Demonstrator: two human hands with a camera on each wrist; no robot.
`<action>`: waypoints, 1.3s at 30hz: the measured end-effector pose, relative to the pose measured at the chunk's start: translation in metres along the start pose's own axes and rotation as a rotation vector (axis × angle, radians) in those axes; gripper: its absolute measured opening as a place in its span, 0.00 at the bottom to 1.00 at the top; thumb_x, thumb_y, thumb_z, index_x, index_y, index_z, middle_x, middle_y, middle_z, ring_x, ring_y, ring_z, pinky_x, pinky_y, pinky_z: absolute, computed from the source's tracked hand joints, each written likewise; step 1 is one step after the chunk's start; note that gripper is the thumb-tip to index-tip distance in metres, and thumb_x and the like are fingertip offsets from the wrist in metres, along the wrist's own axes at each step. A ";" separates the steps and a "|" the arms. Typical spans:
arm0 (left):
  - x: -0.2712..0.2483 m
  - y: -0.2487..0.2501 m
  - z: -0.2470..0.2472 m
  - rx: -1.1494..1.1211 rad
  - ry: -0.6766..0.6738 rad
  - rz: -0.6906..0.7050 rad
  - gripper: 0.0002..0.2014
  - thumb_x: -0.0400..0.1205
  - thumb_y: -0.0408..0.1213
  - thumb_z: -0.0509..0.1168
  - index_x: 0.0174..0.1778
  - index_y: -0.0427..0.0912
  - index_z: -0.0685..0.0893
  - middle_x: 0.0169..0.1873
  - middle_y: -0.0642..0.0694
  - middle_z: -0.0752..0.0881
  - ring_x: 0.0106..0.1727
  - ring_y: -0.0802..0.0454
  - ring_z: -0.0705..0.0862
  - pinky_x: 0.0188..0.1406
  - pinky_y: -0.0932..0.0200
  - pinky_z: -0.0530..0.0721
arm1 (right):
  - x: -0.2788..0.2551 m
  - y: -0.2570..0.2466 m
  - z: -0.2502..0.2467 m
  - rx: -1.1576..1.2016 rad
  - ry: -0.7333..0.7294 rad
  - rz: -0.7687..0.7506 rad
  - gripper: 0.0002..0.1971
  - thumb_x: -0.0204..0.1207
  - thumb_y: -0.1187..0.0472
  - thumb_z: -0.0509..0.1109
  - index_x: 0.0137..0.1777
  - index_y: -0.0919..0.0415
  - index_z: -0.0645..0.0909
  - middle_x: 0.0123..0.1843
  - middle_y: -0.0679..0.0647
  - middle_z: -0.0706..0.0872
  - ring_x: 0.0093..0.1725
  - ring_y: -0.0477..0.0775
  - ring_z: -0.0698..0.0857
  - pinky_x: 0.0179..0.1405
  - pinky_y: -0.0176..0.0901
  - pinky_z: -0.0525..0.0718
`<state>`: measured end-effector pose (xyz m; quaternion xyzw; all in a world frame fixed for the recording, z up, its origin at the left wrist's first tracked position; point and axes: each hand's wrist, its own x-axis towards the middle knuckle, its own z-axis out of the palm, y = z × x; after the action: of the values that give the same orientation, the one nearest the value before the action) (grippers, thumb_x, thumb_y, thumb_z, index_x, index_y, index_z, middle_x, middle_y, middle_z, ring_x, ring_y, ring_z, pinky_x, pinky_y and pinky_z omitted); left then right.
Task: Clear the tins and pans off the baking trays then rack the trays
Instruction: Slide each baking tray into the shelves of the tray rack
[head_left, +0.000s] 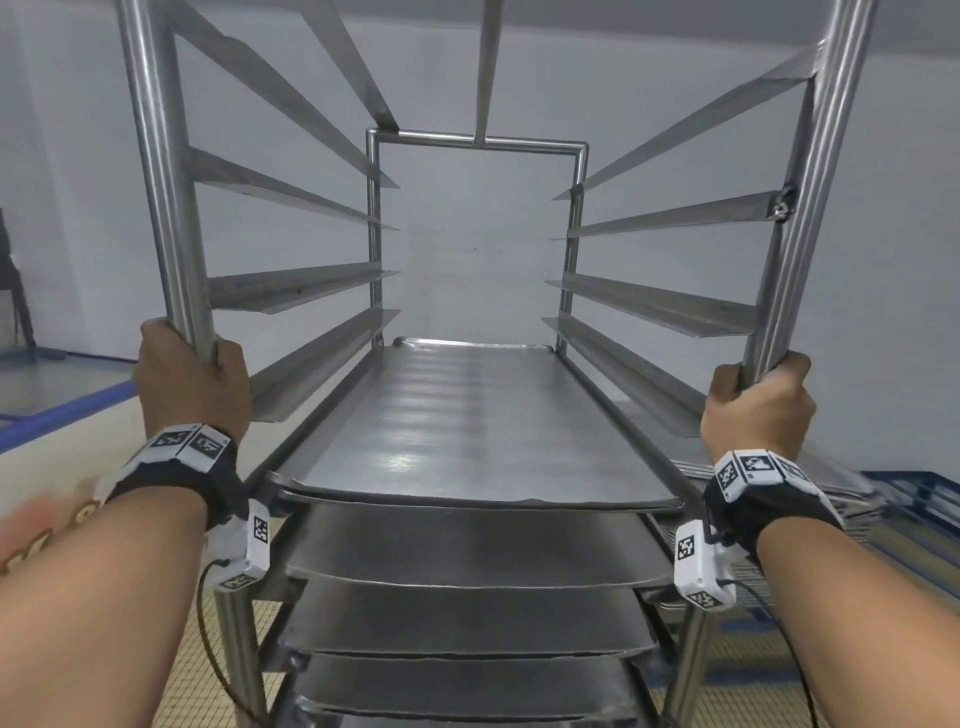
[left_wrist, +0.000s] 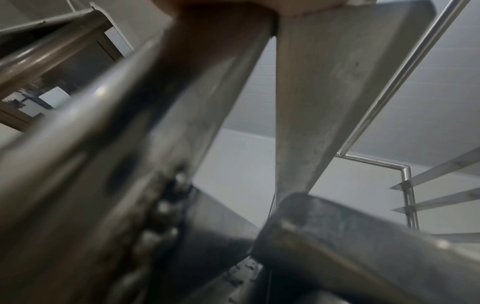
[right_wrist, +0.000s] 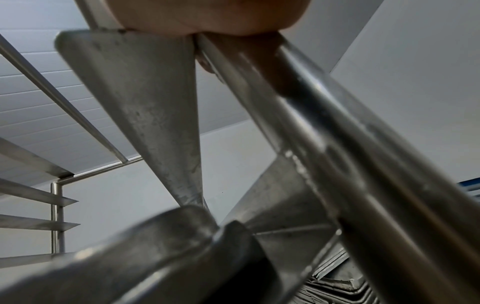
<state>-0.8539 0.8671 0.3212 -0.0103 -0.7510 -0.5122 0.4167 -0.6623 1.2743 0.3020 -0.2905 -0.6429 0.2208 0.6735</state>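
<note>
A tall steel tray rack (head_left: 374, 218) stands right in front of me. Several flat metal baking trays (head_left: 467, 431) lie in its lower slots, bare on top. The upper runners (head_left: 296, 291) carry nothing. My left hand (head_left: 192, 379) grips the rack's near left post (head_left: 156, 171), and my right hand (head_left: 758, 405) grips the near right post (head_left: 810, 197). In the left wrist view the left post (left_wrist: 116, 127) fills the frame up close. The right wrist view shows the right post (right_wrist: 337, 144) the same way, under the heel of my right hand (right_wrist: 207, 14).
A stack of more metal trays (head_left: 852, 488) lies low to the right of the rack, seen again at the bottom of the right wrist view as tray edges (right_wrist: 337, 286). White walls surround the rack. Blue lines (head_left: 67, 410) mark the floor at left.
</note>
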 end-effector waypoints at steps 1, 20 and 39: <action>0.002 0.000 0.011 0.005 -0.005 0.002 0.17 0.85 0.37 0.61 0.64 0.29 0.72 0.55 0.28 0.80 0.52 0.32 0.79 0.46 0.45 0.76 | 0.004 0.006 0.009 0.003 -0.003 0.003 0.12 0.80 0.63 0.64 0.55 0.72 0.72 0.38 0.67 0.81 0.32 0.65 0.77 0.32 0.51 0.77; 0.060 -0.018 0.206 0.169 0.117 -0.037 0.16 0.82 0.39 0.61 0.58 0.29 0.72 0.51 0.25 0.81 0.52 0.26 0.81 0.51 0.38 0.79 | 0.072 0.078 0.187 0.018 -0.029 0.034 0.12 0.80 0.64 0.65 0.56 0.73 0.71 0.38 0.61 0.75 0.34 0.62 0.74 0.34 0.48 0.71; 0.137 -0.061 0.401 0.067 0.103 0.066 0.14 0.80 0.44 0.58 0.53 0.37 0.69 0.45 0.30 0.79 0.42 0.32 0.80 0.41 0.38 0.83 | 0.134 0.138 0.374 -0.023 -0.021 0.075 0.12 0.80 0.62 0.62 0.57 0.70 0.70 0.39 0.63 0.76 0.35 0.65 0.77 0.34 0.54 0.78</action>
<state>-1.2172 1.0937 0.3103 0.0053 -0.7446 -0.4725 0.4715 -1.0137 1.5059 0.3090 -0.3196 -0.6412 0.2416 0.6545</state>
